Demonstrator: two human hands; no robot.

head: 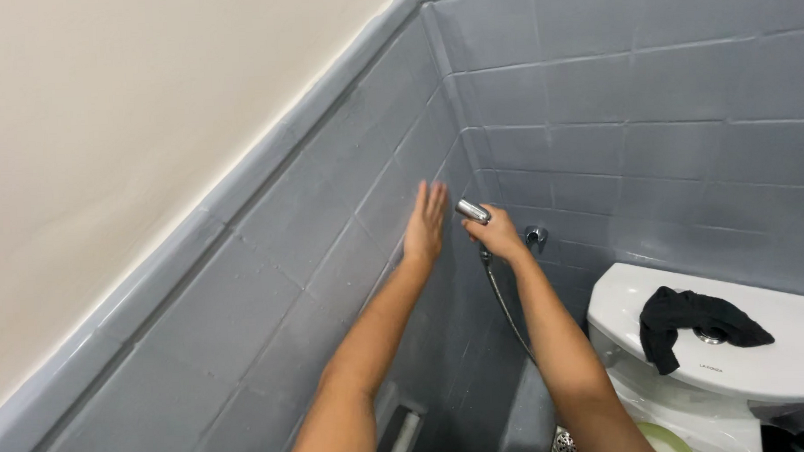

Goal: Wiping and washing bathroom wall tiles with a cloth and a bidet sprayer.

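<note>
Up in the corner where the two grey tiled walls (593, 94) meet, I see both hands raised. Right hand (499, 236) is clenched around the chrome spray head (473, 212), nozzle end poking up and left out of the fist. Long axis runs roughly lower-right to upper-left, aimed toward the left wall. Its hose (504, 303) drops straight down from under the fist, passing the wall valve (535, 237) just beside it. Left hand (425, 223) is released, fingers flat and together, palm turned to the sprayer, just beside the nozzle tip but not touching that I can tell. So the sprayer sits right of the left hand, nozzle pointing at it. White toilet tank (781, 364) with a black cloth (686, 323) on its lid sits lower right, well apart from both hands.
</note>
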